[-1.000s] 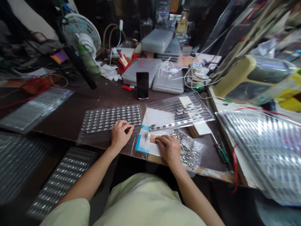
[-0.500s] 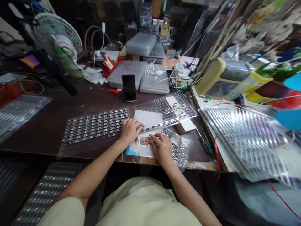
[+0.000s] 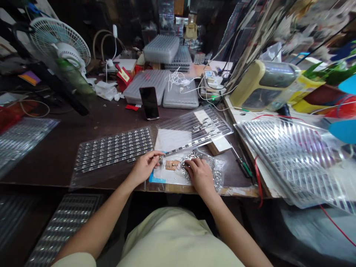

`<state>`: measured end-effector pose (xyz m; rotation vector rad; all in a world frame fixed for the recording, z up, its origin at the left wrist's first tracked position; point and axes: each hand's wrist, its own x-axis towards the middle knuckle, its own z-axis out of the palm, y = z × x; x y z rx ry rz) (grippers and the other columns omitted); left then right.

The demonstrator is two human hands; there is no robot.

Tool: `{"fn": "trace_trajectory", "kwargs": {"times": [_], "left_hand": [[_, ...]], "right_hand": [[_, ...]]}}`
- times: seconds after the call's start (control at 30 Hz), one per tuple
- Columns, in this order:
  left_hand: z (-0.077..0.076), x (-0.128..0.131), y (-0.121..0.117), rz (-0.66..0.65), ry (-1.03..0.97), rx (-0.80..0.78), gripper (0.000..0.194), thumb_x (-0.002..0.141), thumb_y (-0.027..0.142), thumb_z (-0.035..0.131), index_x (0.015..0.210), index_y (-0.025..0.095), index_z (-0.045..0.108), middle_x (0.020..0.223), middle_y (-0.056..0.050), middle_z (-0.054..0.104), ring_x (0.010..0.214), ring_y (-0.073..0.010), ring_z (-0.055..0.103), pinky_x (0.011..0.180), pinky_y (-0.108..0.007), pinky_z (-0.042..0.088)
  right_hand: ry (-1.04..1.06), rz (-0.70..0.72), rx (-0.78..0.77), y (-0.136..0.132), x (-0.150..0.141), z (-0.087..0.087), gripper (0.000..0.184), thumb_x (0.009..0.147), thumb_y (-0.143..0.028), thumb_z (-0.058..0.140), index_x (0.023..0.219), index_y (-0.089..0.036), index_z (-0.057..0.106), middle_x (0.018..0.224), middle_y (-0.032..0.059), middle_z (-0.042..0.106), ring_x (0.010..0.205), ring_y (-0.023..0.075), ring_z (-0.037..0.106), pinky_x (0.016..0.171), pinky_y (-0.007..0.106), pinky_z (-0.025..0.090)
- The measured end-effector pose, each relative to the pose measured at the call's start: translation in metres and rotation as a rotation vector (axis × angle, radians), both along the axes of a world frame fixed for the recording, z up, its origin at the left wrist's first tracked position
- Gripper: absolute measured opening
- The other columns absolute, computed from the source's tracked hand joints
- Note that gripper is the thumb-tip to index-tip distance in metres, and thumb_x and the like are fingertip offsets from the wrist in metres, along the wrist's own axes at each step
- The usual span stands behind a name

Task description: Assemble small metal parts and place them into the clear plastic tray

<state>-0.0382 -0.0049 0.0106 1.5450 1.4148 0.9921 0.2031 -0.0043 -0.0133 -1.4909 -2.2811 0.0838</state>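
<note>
My left hand [image 3: 144,167] has thumb and forefinger pinched together at the near left end of a clear ribbed tray [image 3: 178,124]; what they hold, if anything, is too small to make out. A row of small dark and silver pieces [image 3: 190,144] lies along that tray's front groove. My right hand [image 3: 200,173] is closed at the fingertips over a heap of small shiny metal parts [image 3: 217,174] on a plastic bag, and its fingers hide whatever is between them. A small copper-coloured block [image 3: 171,165] rests between the hands on a white sheet [image 3: 178,180].
A filled tray of rows of parts [image 3: 114,148] lies to the left. A phone [image 3: 149,103] stands upright behind. Screwdriver-like tools [image 3: 245,167] lie at right, beside stacked clear trays [image 3: 289,163]. A fan [image 3: 61,42] stands back left.
My left hand has drawn back left and down from the ribbed tray's front edge. My right hand has moved right, from the copper-coloured block to the metal parts. The view has shifted slightly.
</note>
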Motion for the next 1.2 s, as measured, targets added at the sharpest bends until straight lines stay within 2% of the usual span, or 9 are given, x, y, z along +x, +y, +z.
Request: {"fn": "trace_trajectory", "kwargs": {"times": [0.17,0.23,0.43,0.57,0.9,1.07,1.2], "left_hand": [[-0.014,0.017,-0.01,0.057,0.083,0.045,0.019,0.081,0.028,0.06,0.095,0.018,0.067,0.086,-0.005,0.07,0.066,-0.013,0.062,0.057,-0.022,0.051],[-0.016,0.025,-0.009,0.068,0.147,0.104,0.015,0.082,0.025,0.06,0.092,0.017,0.068,0.085,-0.005,0.07,0.068,-0.0133,0.063,0.059,-0.023,0.051],[-0.017,0.038,-0.007,-0.009,0.268,0.258,0.014,0.085,0.024,0.059,0.093,0.021,0.07,0.09,-0.005,0.067,0.077,-0.0144,0.062,0.064,-0.025,0.05],[-0.018,0.04,-0.009,-0.004,0.3,0.292,0.012,0.085,0.024,0.061,0.091,0.021,0.071,0.088,-0.004,0.067,0.083,-0.0163,0.062,0.076,-0.029,0.05],[-0.019,0.045,-0.009,-0.009,0.425,0.305,0.011,0.085,0.024,0.061,0.09,0.021,0.071,0.084,-0.004,0.065,0.08,-0.0164,0.061,0.074,-0.029,0.048],[-0.019,0.044,-0.009,0.0,0.358,0.329,0.011,0.086,0.022,0.06,0.091,0.021,0.07,0.084,-0.003,0.064,0.08,-0.0155,0.06,0.074,-0.028,0.048],[-0.02,0.038,-0.009,0.157,0.206,0.366,0.011,0.086,0.023,0.059,0.091,0.019,0.068,0.089,-0.004,0.065,0.08,-0.0142,0.061,0.071,-0.025,0.048]], "right_hand": [[0.075,-0.019,0.023,0.0,0.006,-0.001,0.019,0.094,-0.025,0.048,0.086,-0.021,0.065,0.083,0.0048,0.063,0.081,0.0185,0.054,0.073,0.03,0.041],[0.108,-0.025,0.03,0.001,0.008,-0.001,0.02,0.094,-0.024,0.047,0.088,-0.021,0.065,0.083,0.0047,0.064,0.081,0.0181,0.055,0.073,0.029,0.041],[0.179,-0.029,0.038,0.006,0.011,-0.001,0.023,0.092,-0.017,0.046,0.102,-0.021,0.066,0.093,0.0058,0.066,0.087,0.0192,0.056,0.079,0.031,0.043],[0.26,-0.014,0.017,0.007,0.01,0.0,0.023,0.093,-0.019,0.045,0.099,-0.021,0.068,0.092,0.006,0.067,0.087,0.0188,0.057,0.079,0.031,0.045],[0.395,-0.003,-0.067,0.004,0.007,0.011,0.022,0.093,-0.022,0.045,0.097,-0.021,0.067,0.096,0.0064,0.067,0.086,0.0178,0.062,0.077,0.029,0.048],[0.517,0.062,-0.118,0.007,-0.007,0.015,0.021,0.09,-0.017,0.046,0.097,-0.02,0.065,0.093,0.006,0.068,0.087,0.0177,0.063,0.078,0.029,0.048],[0.484,0.102,-0.135,0.009,-0.029,0.009,0.019,0.086,-0.018,0.056,0.104,-0.021,0.063,0.085,0.0029,0.069,0.08,0.0176,0.062,0.074,0.028,0.047]]}}
